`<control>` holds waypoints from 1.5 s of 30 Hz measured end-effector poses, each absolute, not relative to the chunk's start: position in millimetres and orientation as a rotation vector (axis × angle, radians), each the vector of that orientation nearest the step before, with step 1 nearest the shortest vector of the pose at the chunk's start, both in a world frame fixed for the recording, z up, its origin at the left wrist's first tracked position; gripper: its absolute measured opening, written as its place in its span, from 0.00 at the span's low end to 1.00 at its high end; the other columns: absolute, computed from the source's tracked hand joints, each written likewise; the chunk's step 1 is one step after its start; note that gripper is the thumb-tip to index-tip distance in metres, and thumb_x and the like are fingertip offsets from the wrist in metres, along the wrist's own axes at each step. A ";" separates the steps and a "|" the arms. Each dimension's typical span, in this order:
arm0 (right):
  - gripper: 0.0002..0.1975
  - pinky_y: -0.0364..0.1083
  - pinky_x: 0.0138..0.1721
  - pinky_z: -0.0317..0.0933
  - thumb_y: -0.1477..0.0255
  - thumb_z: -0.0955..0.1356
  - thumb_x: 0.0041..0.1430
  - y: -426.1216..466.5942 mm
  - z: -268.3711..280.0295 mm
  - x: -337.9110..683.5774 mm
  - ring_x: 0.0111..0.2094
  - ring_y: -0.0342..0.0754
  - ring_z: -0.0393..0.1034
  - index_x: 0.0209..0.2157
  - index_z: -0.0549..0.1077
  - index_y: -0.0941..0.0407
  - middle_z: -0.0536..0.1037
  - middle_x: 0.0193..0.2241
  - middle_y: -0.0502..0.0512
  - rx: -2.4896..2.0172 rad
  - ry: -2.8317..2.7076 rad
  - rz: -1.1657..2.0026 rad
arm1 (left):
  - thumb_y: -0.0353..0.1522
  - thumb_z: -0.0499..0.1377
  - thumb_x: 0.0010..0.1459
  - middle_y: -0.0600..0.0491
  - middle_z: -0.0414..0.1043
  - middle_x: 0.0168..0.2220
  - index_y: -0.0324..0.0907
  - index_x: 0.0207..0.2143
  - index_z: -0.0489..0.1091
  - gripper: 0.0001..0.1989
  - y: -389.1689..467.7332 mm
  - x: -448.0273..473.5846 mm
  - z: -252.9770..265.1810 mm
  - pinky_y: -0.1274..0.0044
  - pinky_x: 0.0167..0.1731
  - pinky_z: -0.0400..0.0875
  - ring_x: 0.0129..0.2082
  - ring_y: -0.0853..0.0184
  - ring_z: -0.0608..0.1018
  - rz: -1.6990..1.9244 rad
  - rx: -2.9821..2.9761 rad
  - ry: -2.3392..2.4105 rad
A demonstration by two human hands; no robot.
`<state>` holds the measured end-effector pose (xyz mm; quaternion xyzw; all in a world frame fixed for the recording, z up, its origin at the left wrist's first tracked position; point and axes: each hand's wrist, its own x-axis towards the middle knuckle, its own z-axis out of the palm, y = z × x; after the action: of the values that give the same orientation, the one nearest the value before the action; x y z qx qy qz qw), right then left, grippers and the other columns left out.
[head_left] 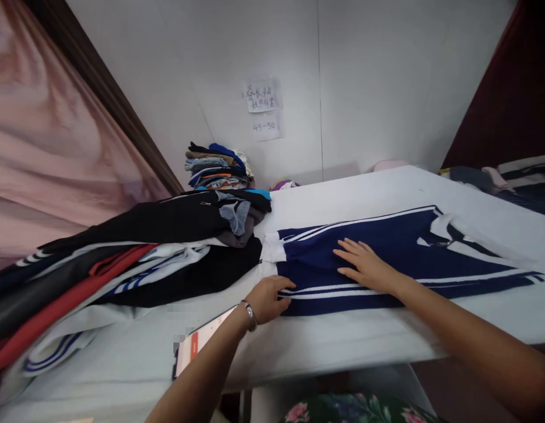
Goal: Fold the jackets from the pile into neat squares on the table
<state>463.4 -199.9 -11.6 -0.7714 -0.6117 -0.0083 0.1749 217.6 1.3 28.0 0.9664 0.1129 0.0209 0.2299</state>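
Observation:
A navy jacket (316,252) with white stripes along both long sides lies flattened on the white table. Its white and dark collar with a zip points right, and white ribbing shows at the left end. My right hand (364,267) rests on the middle of the cloth with fingers spread. At the lower left corner of the jacket, my left hand (269,298), with a bracelet on the wrist, touches the striped edge. Its fingers are bent, and the thumb sits apart from the fingertips.
A heap of loose clothes (144,226) covers the table's left side, with a folded stack (219,167) behind it. A lit phone (197,346) lies beside my left forearm. More clothing (510,179) is at the far right. Paper signs (264,108) hang on the wall.

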 end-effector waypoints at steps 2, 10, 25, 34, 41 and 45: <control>0.30 0.65 0.62 0.42 0.52 0.59 0.62 -187.8 -24.0 460.3 0.66 0.59 0.44 0.61 0.61 0.52 0.55 0.64 0.62 -2.242 -1.776 0.043 | 0.35 0.58 0.53 0.54 0.76 0.46 0.46 0.45 0.73 0.16 4.9 226.4 42.3 0.75 0.43 0.70 0.42 0.65 0.77 0.052 2.647 0.445; 0.31 0.63 0.62 0.41 0.51 0.57 0.63 -184.6 -42.5 456.2 0.65 0.58 0.46 0.62 0.60 0.51 0.56 0.64 0.62 -2.218 -1.788 -0.027 | 0.34 0.50 0.61 0.50 0.74 0.49 0.46 0.46 0.73 0.16 41.7 315.4 54.1 0.71 0.47 0.66 0.49 0.61 0.74 0.078 2.935 0.904; 0.30 0.63 0.62 0.39 0.52 0.59 0.62 -184.9 -38.0 458.1 0.65 0.58 0.46 0.61 0.61 0.52 0.56 0.64 0.62 -2.177 -1.754 0.064 | 0.48 0.53 0.57 0.50 0.77 0.37 0.43 0.36 0.71 0.18 93.1 349.0 29.0 0.76 0.33 0.65 0.37 0.63 0.77 -0.128 2.761 1.076; 0.29 0.62 0.62 0.39 0.53 0.60 0.62 -185.5 -37.2 458.0 0.65 0.57 0.47 0.61 0.62 0.51 0.57 0.64 0.61 -2.163 -1.744 0.068 | 0.43 0.57 0.55 0.49 0.77 0.39 0.44 0.32 0.73 0.12 100.8 345.3 25.6 0.75 0.36 0.67 0.41 0.61 0.77 -0.098 2.772 1.207; 0.30 0.62 0.63 0.38 0.52 0.60 0.61 -185.1 -35.6 457.8 0.65 0.57 0.46 0.61 0.62 0.50 0.57 0.64 0.60 -2.163 -1.734 0.090 | 0.49 0.54 0.55 0.44 0.67 0.56 0.44 0.53 0.66 0.27 108.9 347.0 25.7 0.70 0.47 0.65 0.56 0.56 0.68 0.172 2.823 1.231; 0.30 0.62 0.63 0.38 0.52 0.59 0.62 -185.5 -34.8 457.9 0.65 0.57 0.46 0.61 0.62 0.51 0.56 0.64 0.61 -2.173 -1.736 0.104 | 0.47 0.57 0.54 0.49 0.75 0.46 0.45 0.47 0.71 0.22 115.7 352.4 24.2 0.73 0.41 0.66 0.46 0.60 0.75 0.002 2.794 1.155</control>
<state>457.9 -185.5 -34.8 -0.7683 -0.6137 0.0367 0.1781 352.4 115.7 24.2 0.9225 0.3814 0.0005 0.0589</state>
